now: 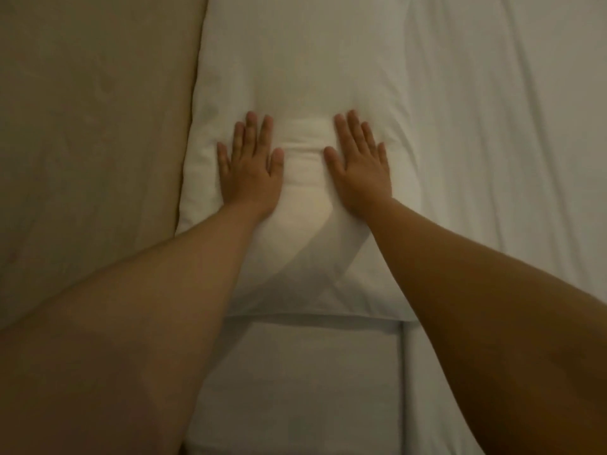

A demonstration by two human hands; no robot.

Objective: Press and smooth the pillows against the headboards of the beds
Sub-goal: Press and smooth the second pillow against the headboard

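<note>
Neither grip pinches anything: the left hand (250,165) and the right hand (359,162) lie flat with fingers spread, palms down on the pillow (305,77). They sit side by side near its middle, apart from each other, and a bright ridge of filling bulges up between them while the cloth dips under each palm.

The pillow lies lengthwise, running from the near middle of the view to the far edge. Its left long edge touches the tan headboard (92,126) along the whole visible length. To its right is a creased white sheet (509,126). A second flat white pillow (295,382) lies just nearer, its far end touching or slightly under the first.

The step in hand seems to be the press itself. To do it well, I would keep the palms flat and lean weight evenly through both arms, then sweep outward from the centre toward the ends so the ridge flattens instead of shifting. Pushing slightly leftward would keep the edge snug to the headboard. Digging in the fingertips risks leaving fresh dents.
</note>
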